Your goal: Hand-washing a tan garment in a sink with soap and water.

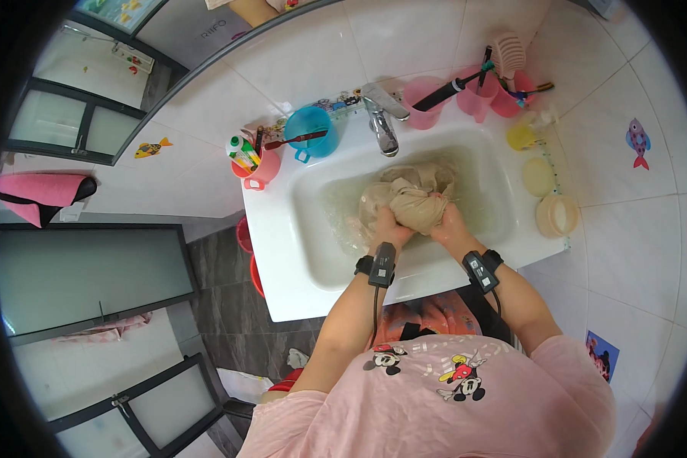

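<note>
A wet beige cloth garment (416, 204) lies bunched in cloudy water inside the white sink (313, 267). Both hands grip it, one on each side, with part of the fabric gathered up between them. My left hand (389, 231) closes on its near left side, the fingertips hidden by cloth. On its near right side my right hand (450, 226) is closed round a fold. More of the fabric spreads underwater toward the left and the back. Just behind the garment, the chrome faucet (382, 126) points down over the basin.
On the back ledge stand a blue cup (313, 126), a pink cup with tubes (261, 169) and several pink cups (424, 99) holding brushes. A yellow pump bottle (521, 136), a yellow round item (538, 177) and a cream jar (557, 216) line the right ledge.
</note>
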Demonstrator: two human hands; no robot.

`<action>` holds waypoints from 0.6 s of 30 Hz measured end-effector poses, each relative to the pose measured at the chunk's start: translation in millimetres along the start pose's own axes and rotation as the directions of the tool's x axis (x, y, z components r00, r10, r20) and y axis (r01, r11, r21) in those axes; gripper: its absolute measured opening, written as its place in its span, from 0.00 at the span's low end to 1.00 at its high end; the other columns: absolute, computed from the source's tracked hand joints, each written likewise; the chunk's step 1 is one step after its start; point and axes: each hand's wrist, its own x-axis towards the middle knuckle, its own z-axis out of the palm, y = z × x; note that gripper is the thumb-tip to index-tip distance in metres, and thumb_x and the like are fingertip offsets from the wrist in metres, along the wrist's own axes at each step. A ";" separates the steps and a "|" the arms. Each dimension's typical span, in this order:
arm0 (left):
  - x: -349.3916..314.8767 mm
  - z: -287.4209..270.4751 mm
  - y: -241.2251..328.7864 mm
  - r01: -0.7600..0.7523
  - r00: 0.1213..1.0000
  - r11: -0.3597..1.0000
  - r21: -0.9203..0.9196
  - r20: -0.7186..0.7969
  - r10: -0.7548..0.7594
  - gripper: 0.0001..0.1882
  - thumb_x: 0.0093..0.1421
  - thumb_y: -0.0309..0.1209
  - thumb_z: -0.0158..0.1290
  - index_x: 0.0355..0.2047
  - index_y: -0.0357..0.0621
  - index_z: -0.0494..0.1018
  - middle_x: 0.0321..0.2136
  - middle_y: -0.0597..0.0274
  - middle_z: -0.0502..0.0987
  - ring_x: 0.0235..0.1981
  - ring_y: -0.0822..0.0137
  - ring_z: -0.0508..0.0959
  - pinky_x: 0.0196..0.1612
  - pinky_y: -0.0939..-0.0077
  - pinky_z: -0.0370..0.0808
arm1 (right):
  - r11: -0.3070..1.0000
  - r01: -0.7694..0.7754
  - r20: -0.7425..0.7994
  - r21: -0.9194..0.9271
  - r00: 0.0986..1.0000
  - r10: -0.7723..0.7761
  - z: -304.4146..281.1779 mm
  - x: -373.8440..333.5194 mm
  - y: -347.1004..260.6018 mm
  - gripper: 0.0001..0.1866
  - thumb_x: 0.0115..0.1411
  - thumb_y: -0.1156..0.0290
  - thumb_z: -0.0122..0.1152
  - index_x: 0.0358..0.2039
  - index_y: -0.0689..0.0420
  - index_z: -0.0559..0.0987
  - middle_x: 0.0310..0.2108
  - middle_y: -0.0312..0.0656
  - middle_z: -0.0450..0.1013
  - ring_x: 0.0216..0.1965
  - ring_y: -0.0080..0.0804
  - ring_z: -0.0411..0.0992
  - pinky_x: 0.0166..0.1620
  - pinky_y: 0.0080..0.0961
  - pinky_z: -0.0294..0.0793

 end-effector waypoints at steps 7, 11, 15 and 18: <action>-22.6 14.4 0.2 -0.256 0.959 0.693 0.674 0.087 0.270 0.15 0.58 0.29 0.39 0.45 0.40 0.64 0.44 0.55 0.68 0.45 0.58 0.70 0.47 0.63 0.69 | 0.067 0.350 0.300 -0.934 0.875 -0.379 36.3 -26.8 -23.6 0.24 0.49 0.76 0.53 0.49 0.55 0.62 0.48 0.50 0.60 0.52 0.43 0.59 0.53 0.37 0.60; -15.7 -6.7 9.4 -0.391 0.908 0.329 0.859 0.301 0.293 0.17 0.54 0.25 0.44 0.45 0.40 0.63 0.43 0.56 0.69 0.44 0.61 0.71 0.44 0.66 0.71 | -0.669 0.511 0.692 -0.540 0.722 -0.007 64.1 -27.5 -25.7 0.43 0.39 0.71 0.63 0.57 0.49 0.54 0.54 0.57 0.49 0.55 0.54 0.51 0.53 0.42 0.57; 5.8 12.9 -5.8 -0.239 0.925 0.943 0.231 -0.241 0.294 0.20 0.49 0.22 0.45 0.45 0.37 0.63 0.42 0.56 0.69 0.42 0.62 0.71 0.42 0.71 0.71 | -0.751 0.433 0.613 -0.499 0.788 0.047 53.8 -3.2 -31.7 0.42 0.38 0.68 0.64 0.55 0.49 0.55 0.51 0.58 0.56 0.51 0.53 0.57 0.50 0.41 0.61; 6.5 10.0 -4.4 -0.306 0.849 0.829 0.469 -0.260 0.460 0.20 0.49 0.22 0.44 0.44 0.33 0.62 0.42 0.54 0.69 0.41 0.62 0.71 0.40 0.73 0.70 | -0.545 0.233 0.245 -0.806 0.968 0.053 65.7 -2.4 -29.4 0.37 0.37 0.64 0.64 0.51 0.51 0.62 0.40 0.56 0.67 0.41 0.52 0.66 0.45 0.40 0.66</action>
